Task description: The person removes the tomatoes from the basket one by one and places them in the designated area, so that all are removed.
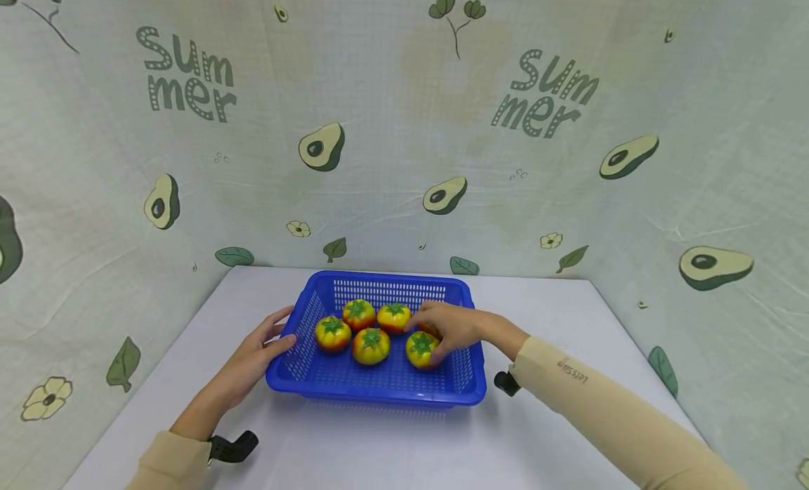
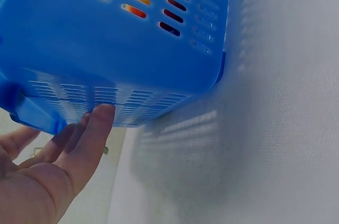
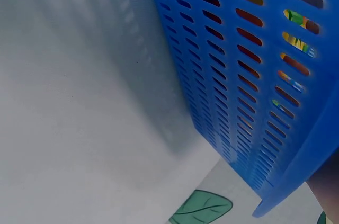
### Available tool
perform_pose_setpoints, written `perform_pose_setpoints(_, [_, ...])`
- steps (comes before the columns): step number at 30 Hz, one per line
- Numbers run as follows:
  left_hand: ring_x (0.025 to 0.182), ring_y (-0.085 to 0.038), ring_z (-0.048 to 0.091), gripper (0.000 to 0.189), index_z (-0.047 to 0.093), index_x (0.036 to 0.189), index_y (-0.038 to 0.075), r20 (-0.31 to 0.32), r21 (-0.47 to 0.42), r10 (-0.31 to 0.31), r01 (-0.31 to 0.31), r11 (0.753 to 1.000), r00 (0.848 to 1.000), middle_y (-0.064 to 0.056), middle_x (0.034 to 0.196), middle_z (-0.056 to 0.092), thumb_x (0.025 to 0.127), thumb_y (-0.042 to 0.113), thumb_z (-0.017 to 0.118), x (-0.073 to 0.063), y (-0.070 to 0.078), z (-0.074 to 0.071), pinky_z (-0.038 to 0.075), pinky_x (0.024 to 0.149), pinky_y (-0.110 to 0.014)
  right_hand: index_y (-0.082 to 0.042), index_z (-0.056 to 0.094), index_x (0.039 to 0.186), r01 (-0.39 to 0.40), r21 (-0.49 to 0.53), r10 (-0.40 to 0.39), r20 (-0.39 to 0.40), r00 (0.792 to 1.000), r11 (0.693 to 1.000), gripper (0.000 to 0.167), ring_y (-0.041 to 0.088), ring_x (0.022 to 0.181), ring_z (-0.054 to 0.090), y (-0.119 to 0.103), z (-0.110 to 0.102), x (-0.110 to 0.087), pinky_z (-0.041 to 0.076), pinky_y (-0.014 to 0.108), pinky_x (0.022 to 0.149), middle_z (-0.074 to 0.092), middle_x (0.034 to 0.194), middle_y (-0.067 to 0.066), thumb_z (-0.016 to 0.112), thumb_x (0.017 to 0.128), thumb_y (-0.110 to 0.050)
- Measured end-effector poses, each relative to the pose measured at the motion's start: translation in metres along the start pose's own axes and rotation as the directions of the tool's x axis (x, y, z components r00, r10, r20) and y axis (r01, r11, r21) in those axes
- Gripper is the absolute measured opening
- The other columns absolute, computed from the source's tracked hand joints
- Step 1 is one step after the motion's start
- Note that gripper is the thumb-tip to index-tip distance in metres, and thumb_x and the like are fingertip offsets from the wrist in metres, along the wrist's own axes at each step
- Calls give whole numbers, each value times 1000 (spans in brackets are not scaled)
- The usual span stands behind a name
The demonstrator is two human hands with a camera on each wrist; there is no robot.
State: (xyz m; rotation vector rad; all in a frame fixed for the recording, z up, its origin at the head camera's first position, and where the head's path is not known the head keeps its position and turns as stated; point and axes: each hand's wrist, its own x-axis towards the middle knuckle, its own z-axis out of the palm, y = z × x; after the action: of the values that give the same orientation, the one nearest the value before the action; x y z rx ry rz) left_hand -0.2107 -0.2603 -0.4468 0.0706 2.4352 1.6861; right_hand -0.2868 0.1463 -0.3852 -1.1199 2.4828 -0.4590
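Head view: a tomato (image 1: 418, 346) is under the right hand's (image 1: 447, 324) bent fingers; I can't tell if held. A blue basket (image 1: 379, 394) is by the left hand's (image 1: 249, 356) loose fingers.

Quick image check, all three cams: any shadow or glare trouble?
Head: soft, fairly even light, fruits and blue basket readable; left wrist: basket shadow on the white tabletop, crossed by brighter streaks; right wrist: broad, soft-edged shadow beside the basket, no strong glare.
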Motion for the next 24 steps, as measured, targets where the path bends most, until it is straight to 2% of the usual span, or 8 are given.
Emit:
perform_pose_setpoints(4, [142,-46,49,76,17,172,27,-8,-1,-3,3,1000,1000,-27,163,37,109,40,59,-1,-1,1,51,111,-58,-14,65,143,6,-4,-6,15,1000,1000,56,24,129,53,0,4,2,48,48,115,57,141,7,86,92,-19])
perform_pose_setpoints(7, [135,-40,55,76,18,171,26,-11,-4,1,-1,1000,1000,-25,159,43,110,39,59,-1,-1,1,54,109,-54,-13,66,142,1,-3,-1,20,1000,1000,54,23,127,55,-1,5,3,49,48,115,59,137,7,86,91,-17])
perform_pose_setpoints(11, [135,-38,55,76,18,171,26,-11,-6,7,-7,1000,1000,-25,159,43,110,39,59,0,-1,1,55,108,-53,-14,68,139,-14,-10,14,16,1000,1000,52,24,127,56,-2,6,3,49,49,115,59,137,6,87,90,-15])
perform_pose_setpoints(20, [139,-43,52,77,17,171,27,3,-12,-8,8,1000,1000,-27,162,38,109,40,60,-1,2,0,52,110,-56,-19,70,136,-43,-49,44,20,999,998,49,24,133,52,-7,8,5,46,49,117,57,145,6,87,90,-17])
perform_pose_setpoints(24, [141,-45,49,77,17,172,27,8,-10,-14,14,1000,1000,-28,164,35,109,40,60,-2,2,0,51,112,-58,-20,70,135,-48,-75,49,16,999,996,50,23,131,53,-8,9,5,47,47,117,58,143,5,88,89,-17])
